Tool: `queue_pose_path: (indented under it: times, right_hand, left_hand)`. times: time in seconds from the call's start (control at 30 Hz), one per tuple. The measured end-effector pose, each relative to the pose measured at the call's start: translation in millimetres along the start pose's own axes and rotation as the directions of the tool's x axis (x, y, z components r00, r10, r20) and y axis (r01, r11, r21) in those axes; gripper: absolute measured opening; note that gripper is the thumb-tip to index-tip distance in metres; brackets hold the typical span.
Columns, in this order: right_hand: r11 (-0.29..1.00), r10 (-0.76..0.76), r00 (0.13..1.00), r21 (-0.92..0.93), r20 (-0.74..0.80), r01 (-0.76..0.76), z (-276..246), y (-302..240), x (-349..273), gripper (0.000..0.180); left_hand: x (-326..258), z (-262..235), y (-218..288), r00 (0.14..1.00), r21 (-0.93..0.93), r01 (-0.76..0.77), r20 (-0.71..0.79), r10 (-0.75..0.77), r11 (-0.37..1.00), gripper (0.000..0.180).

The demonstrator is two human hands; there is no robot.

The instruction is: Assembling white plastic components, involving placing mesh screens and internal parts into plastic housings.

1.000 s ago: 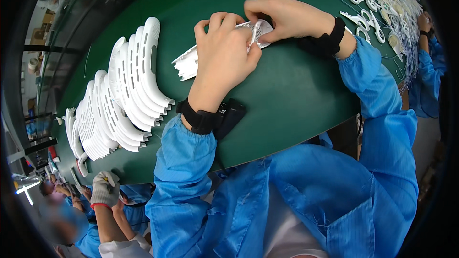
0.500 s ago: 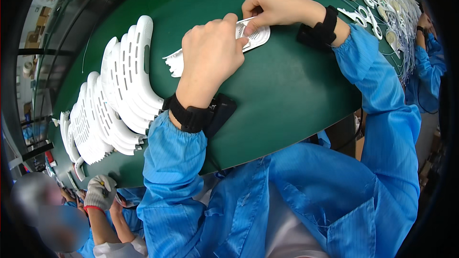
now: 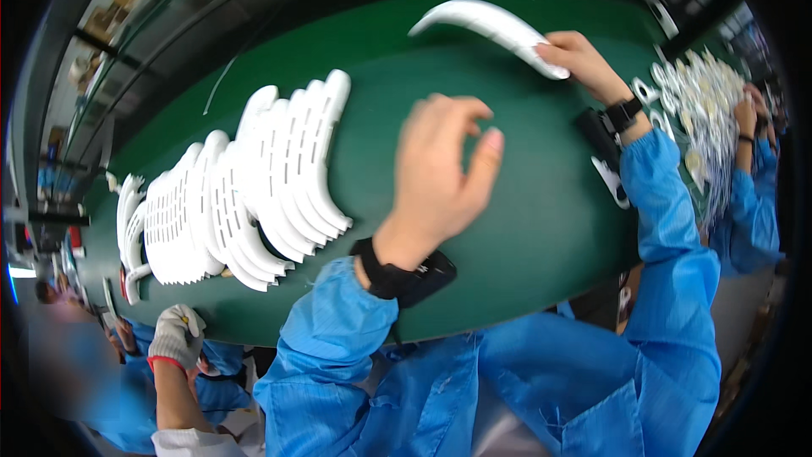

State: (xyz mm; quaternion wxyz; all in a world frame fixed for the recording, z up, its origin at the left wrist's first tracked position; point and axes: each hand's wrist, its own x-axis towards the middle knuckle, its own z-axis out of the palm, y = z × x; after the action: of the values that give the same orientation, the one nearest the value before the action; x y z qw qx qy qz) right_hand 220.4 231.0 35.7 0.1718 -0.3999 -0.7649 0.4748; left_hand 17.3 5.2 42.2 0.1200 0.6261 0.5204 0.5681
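A curved white plastic shell is raised toward the far side of the green table. My right hand grips its right end, thumb on the outer face. My left hand hovers over the table's middle, slightly blurred, with thumb and fingers apart and nothing in it. Left of that hand, a long row of slotted white curved shells lies nested together. A small white part rests on the table below my right wrist.
At the far right lies a heap of round white parts with wires, beside a co-worker's hand. A co-worker's gloved hand is at the table's near left edge. A dark metal frame runs along the back.
My right hand has moved right with the white shell, now turned outer side up. My left hand has let go of it and moved right and nearer. The whole view has shifted.
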Motion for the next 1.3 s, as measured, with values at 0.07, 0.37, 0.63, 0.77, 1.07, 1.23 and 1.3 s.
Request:
queue_pose_path:
  times: [0.07, 0.37, 0.63, 0.77, 1.07, 1.23, 1.3]
  right_hand:
    - [0.986, 0.167, 0.980, 0.041, -0.110, -0.163, -2.3, 2.3, 21.2, 0.036]
    - [0.980, 0.129, 0.959, 0.182, -0.253, -0.084, -51.8, 13.6, 26.9, 0.046]
    - [0.846, 0.226, 0.969, -0.513, 0.097, -0.146, -105.3, -5.4, -65.2, 0.032]
    - [0.757, 0.360, 0.926, -0.615, 0.110, -0.221, -109.1, -1.5, -117.3, 0.031]
    - [0.705, 0.317, 0.948, -0.662, -0.026, -0.254, -50.4, 0.3, -152.7, 0.038]
    - [0.763, 0.255, 0.967, -0.617, 0.015, -0.192, -42.8, -10.3, -144.4, 0.040]
    - [0.882, 0.236, 0.966, -0.441, 0.103, -0.169, -54.4, 10.8, -148.1, 0.041]
  left_hand:
    - [-12.5, 7.9, -15.0, 0.961, -0.111, 0.205, 0.209, -0.179, 0.972, 0.015]
    - [-11.3, 21.4, -52.5, 0.926, -0.159, 0.250, 0.327, -0.188, 0.955, 0.010]
    - [-8.6, 14.3, -57.4, 0.901, -0.097, 0.350, 0.308, -0.306, 0.932, 0.008]
    - [-4.7, 22.9, -53.3, 0.866, -0.074, 0.421, 0.330, -0.376, 0.904, 0.005]
    - [-12.8, 15.5, -50.6, 0.871, -0.039, 0.356, 0.377, -0.316, 0.934, 0.006]
    - [-15.6, 13.5, -54.6, 0.906, -0.055, 0.297, 0.333, -0.263, 0.953, 0.005]
    - [-16.7, 20.6, -52.6, 0.934, -0.070, 0.220, 0.304, -0.190, 0.973, 0.005]
